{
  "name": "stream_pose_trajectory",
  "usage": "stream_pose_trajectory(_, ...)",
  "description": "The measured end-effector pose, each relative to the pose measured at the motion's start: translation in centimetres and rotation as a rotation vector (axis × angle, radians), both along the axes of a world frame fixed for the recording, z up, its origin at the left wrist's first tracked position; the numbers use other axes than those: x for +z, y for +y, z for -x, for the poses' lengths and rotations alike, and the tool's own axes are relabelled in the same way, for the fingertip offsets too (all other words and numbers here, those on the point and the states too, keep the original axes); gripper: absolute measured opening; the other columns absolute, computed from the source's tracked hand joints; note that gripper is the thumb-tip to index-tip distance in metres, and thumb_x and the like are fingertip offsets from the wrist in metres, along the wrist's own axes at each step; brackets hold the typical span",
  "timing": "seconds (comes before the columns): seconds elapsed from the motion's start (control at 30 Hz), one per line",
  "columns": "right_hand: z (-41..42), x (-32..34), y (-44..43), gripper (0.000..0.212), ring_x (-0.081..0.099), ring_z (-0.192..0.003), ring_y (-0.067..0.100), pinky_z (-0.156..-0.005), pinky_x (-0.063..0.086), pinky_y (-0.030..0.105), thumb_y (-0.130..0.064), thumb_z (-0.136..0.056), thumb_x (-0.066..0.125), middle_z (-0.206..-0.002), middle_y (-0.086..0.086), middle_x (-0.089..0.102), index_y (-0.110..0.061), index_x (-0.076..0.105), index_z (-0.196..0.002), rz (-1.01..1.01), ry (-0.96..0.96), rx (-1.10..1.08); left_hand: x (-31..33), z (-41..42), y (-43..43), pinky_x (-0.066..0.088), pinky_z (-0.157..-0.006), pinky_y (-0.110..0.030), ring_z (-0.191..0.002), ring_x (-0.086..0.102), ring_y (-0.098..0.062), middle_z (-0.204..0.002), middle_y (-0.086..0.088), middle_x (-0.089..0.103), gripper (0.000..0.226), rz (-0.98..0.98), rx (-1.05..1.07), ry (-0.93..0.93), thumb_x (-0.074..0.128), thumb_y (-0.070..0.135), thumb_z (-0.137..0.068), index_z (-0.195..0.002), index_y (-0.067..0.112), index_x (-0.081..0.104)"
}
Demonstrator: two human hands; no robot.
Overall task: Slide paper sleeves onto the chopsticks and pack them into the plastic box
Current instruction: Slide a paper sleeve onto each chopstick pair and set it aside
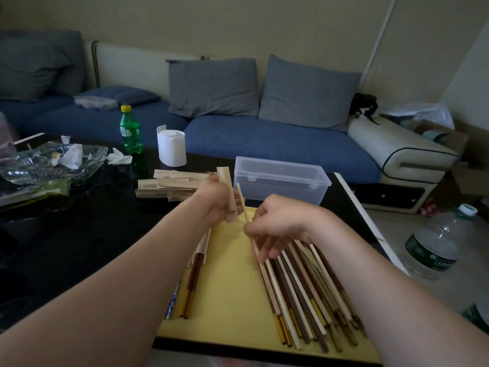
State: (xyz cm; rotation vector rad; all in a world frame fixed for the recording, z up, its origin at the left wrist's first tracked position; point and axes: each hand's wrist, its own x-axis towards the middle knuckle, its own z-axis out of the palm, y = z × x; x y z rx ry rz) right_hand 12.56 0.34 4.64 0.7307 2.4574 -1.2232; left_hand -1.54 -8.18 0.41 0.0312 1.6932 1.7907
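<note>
My left hand grips a tan paper sleeve, held nearly upright above the yellow mat. My right hand pinches a pale chopstick whose tip points up toward the sleeve, just to its right. A heap of bare chopsticks lies on the mat under my right wrist. A sleeved brown pair lies at the mat's left edge. A stack of empty sleeves sits behind my left hand. The clear plastic box stands shut beyond the mat.
On the dark table stand a green bottle, a white paper roll and a glass dish with crumpled paper. A blue sofa runs behind. A large water bottle stands on the floor at right.
</note>
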Motion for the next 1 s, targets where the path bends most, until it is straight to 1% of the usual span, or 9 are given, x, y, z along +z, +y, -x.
stream_pose_trajectory(0.07, -0.1, 0.0, 0.1, 0.024, 0.083, -0.083, 0.028, -0.058, 0.062, 0.026, -0.006, -0.098, 0.068, -0.095, 0.021, 0.082, 0.008, 0.069, -0.117, -0.029, -0.097, 0.064, -0.2, 0.1, 0.1, 0.065, -0.072, -0.039, -0.083, 0.070, -0.024, -0.104, -0.018, 0.069, 0.020, -0.034, 0.050, -0.004, 0.045, 0.017, -0.110, -0.124, 0.007, 0.055)
stream_pose_trajectory(0.17, -0.1, 0.1, 0.0, 0.025, 0.082, -0.081, 0.027, -0.058, 0.063, 0.026, -0.005, -0.096, 0.073, -0.096, 0.020, 0.082, 0.006, 0.071, -0.119, -0.032, -0.186, 0.103, -0.4, 0.2, 0.2, 0.063, -0.058, -0.033, -0.081, 0.072, -0.023, -0.110, -0.019, 0.070, 0.026, -0.033, 0.082, 0.013, 0.048, 0.015, -0.109, -0.128, 0.001, 0.057)
stream_pose_trajectory(0.27, -0.2, 0.1, 0.2, 0.030, 0.080, -0.075, 0.025, -0.060, 0.064, 0.027, -0.006, -0.094, 0.078, -0.093, 0.020, 0.082, 0.006, 0.071, -0.120, -0.050, -0.192, 0.110, -0.2, 0.1, 0.0, 0.061, -0.062, -0.033, -0.083, 0.072, -0.023, -0.108, -0.019, 0.069, 0.024, -0.033, 0.081, 0.024, 0.047, 0.013, -0.109, -0.125, -0.001, 0.059)
stream_pose_trajectory(0.43, -0.1, -0.2, 0.4, 0.029, 0.078, -0.066, 0.020, -0.055, 0.061, 0.025, -0.013, -0.096, 0.082, -0.090, 0.020, 0.081, 0.005, 0.073, -0.117, -0.066, -0.105, 0.072, 0.0, 0.1, -0.2, 0.063, -0.083, -0.038, -0.090, 0.072, -0.025, -0.110, -0.020, 0.067, 0.019, -0.062, 0.011, 0.040, 0.048, 0.006, -0.107, -0.120, -0.003, 0.058)
stream_pose_trajectory(0.6, 0.4, -0.9, 0.6, 0.021, 0.076, -0.062, 0.014, -0.054, 0.058, 0.022, -0.016, -0.096, 0.082, -0.080, 0.016, 0.081, 0.002, 0.075, -0.104, 0.033, 0.158, -0.112, 0.4, -1.2, -0.3, 0.065, -0.081, -0.039, -0.099, 0.073, -0.027, -0.117, -0.020, 0.068, 0.026, -0.090, -0.165, 0.087, 0.047, 0.001, -0.108, -0.132, -0.006, 0.055)
stream_pose_trajectory(0.7, 0.3, -0.4, 0.7, 0.022, 0.075, -0.062, 0.013, -0.052, 0.054, 0.021, -0.017, -0.094, 0.085, -0.080, 0.013, 0.081, -0.001, 0.075, -0.104, 0.039, 0.165, -0.142, 0.5, -1.3, 0.0, 0.064, -0.088, -0.042, -0.096, 0.075, -0.027, -0.113, -0.021, 0.070, 0.018, -0.122, -0.138, 0.071, 0.046, 0.001, -0.108, -0.120, -0.004, 0.059)
stream_pose_trajectory(0.83, -0.4, 0.6, 0.7, 0.028, 0.079, -0.075, 0.021, -0.062, 0.061, 0.027, -0.006, -0.093, 0.083, -0.100, 0.018, 0.083, -0.003, 0.067, -0.115, 0.111, -0.028, -0.053, 0.7, -1.0, -0.3, 0.061, -0.094, -0.041, -0.099, 0.074, -0.026, -0.112, -0.020, 0.070, 0.014, -0.111, -0.061, 0.071, 0.047, 0.006, -0.109, -0.106, 0.000, 0.059)
stream_pose_trajectory(0.9, -0.4, 0.2, 0.6, 0.035, 0.080, -0.077, 0.024, -0.072, 0.067, 0.033, -0.001, -0.092, 0.083, -0.095, 0.018, 0.083, -0.007, 0.058, -0.116, 0.148, 0.034, -0.106, 0.6, -0.9, -0.4, 0.060, -0.097, -0.042, -0.100, 0.074, -0.027, -0.112, -0.021, 0.070, 0.016, -0.104, -0.070, 0.059, 0.047, 0.006, -0.110, -0.103, 0.000, 0.060)
stream_pose_trajectory(1.0, -0.2, -0.2, 0.5, 0.034, 0.080, -0.075, 0.025, -0.077, 0.067, 0.038, 0.003, -0.092, 0.082, -0.093, 0.016, 0.083, -0.012, 0.054, -0.105, 0.210, 0.155, -0.214, 0.4, -1.3, -0.2, 0.062, -0.087, -0.040, -0.099, 0.075, -0.027, -0.115, -0.021, 0.070, 0.016, -0.112, -0.141, 0.040, 0.046, 0.004, -0.109, -0.117, -0.003, 0.059)
